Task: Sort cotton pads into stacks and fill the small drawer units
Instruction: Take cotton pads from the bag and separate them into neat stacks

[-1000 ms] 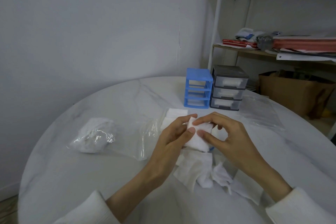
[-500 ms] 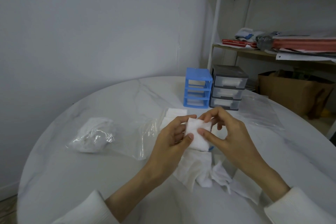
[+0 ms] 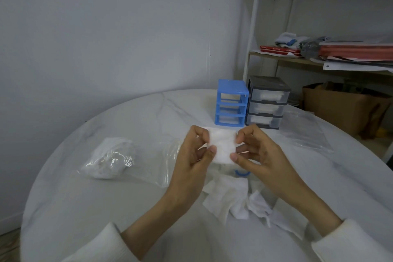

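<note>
**Cotton pads held up over a round marble tabletop**

A person in white sleeves held a small stack of cotton pads (image 3: 222,147) above the middle of the tabletop (image 3: 131,215), both hands closed on it. The left hand (image 3: 192,155) pinched the stack's left edge between thumb and curled fingers; the right hand (image 3: 258,155) pinched its right edge the same way. The white stack faced the camera flat-on, its top edge toward the far rim; it looked nearly square, so its long axis could not be told.

Below the hands, near the tabletop's near edge, loose cotton pads (image 3: 229,200) lay crumpled in a heap, with a small blue ring-shaped piece (image 3: 242,173) showing just beyond them. At the far edge stood two three-tier drawer units side by side, touching or nearly so. The blue drawer unit (image 3: 231,102), on the left, showed open slots, its contents unclear. The grey drawer unit (image 3: 268,104), on the right, had clear drawers with white pads inside each.

Toward the left edge lay a clear plastic bag (image 3: 110,158) bunched around white contents, and a flat clear bag (image 3: 163,164) spread between it and the left hand. Another flat plastic bag (image 3: 304,132) lay by the right edge. Behind the tabletop, a shelf (image 3: 282,60) carried red booklets (image 3: 278,49) whose lettering was too small to read, and a brown cardboard box (image 3: 340,108) stood beneath it.
</note>
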Demonstrator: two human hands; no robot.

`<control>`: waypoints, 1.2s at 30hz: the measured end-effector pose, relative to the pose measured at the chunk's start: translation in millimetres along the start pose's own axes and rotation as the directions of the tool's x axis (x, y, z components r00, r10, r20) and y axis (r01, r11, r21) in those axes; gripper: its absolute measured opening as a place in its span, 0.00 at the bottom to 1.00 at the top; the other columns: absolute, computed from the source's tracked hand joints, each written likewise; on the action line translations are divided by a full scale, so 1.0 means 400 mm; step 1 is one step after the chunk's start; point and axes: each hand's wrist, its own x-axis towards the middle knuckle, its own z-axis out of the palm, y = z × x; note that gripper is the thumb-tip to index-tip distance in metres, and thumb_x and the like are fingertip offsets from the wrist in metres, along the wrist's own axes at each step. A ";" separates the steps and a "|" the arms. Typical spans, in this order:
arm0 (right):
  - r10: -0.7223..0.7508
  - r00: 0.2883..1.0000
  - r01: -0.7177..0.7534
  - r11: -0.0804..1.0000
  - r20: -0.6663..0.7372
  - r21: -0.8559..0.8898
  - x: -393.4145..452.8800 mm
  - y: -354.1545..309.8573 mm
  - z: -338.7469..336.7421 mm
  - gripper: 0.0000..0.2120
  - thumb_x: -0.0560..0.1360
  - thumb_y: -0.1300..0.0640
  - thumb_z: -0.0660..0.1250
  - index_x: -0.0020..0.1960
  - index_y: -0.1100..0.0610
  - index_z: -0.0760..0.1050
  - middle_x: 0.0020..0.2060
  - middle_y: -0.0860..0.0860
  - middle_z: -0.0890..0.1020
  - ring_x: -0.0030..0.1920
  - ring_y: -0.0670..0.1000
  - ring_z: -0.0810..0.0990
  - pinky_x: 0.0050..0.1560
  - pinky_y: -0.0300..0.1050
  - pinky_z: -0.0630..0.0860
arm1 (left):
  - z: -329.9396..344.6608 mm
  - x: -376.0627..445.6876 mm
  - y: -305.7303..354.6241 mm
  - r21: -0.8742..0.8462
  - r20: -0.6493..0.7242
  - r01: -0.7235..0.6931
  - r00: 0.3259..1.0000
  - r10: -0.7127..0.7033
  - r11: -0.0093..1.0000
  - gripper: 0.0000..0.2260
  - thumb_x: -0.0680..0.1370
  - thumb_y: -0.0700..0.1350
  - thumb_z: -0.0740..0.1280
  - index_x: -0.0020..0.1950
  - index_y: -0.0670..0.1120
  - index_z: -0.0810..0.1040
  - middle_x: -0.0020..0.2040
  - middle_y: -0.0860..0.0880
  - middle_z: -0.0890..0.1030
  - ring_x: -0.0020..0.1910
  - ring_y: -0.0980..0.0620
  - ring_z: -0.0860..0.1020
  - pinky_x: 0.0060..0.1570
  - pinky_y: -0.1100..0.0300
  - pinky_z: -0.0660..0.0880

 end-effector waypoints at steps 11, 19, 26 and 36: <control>-0.004 1.000 0.003 1.000 -0.030 -0.007 0.004 -0.001 0.001 0.13 0.70 0.63 0.71 0.51 0.50 0.77 0.48 0.43 0.81 0.46 0.46 0.80 0.48 0.37 0.78 | 0.002 0.000 0.000 0.190 -0.057 -0.020 0.998 0.031 0.982 0.10 0.76 0.34 0.66 0.46 0.48 0.81 0.44 0.52 0.83 0.45 0.51 0.82 0.46 0.54 0.79; 0.013 0.992 0.023 0.959 0.126 -0.283 -0.007 -0.019 -0.036 0.17 0.67 0.54 0.75 0.50 0.50 0.70 0.35 0.46 0.81 0.36 0.45 0.78 0.41 0.32 0.72 | 0.005 -0.008 -0.005 0.451 -0.086 -0.063 0.990 0.113 0.891 0.14 0.76 0.34 0.66 0.49 0.54 0.79 0.49 0.57 0.81 0.46 0.57 0.78 0.46 0.69 0.74; 0.048 0.956 0.097 0.879 0.289 -0.466 -0.009 -0.009 -0.035 0.05 0.72 0.54 0.70 0.39 0.47 0.76 0.32 0.38 0.77 0.39 0.39 0.76 0.40 0.27 0.69 | 0.003 -0.013 -0.005 0.520 -0.085 -0.088 0.985 0.153 0.850 0.15 0.76 0.34 0.64 0.49 0.56 0.77 0.48 0.59 0.80 0.46 0.60 0.77 0.45 0.71 0.72; -0.098 0.991 0.122 0.948 0.096 -0.294 -0.007 -0.013 -0.038 0.11 0.75 0.67 0.64 0.41 0.52 0.75 0.40 0.45 0.79 0.44 0.47 0.77 0.47 0.41 0.76 | 0.003 -0.011 -0.018 0.479 -0.165 -0.008 0.981 0.100 0.878 0.13 0.75 0.36 0.67 0.51 0.54 0.76 0.49 0.55 0.79 0.46 0.54 0.78 0.44 0.64 0.76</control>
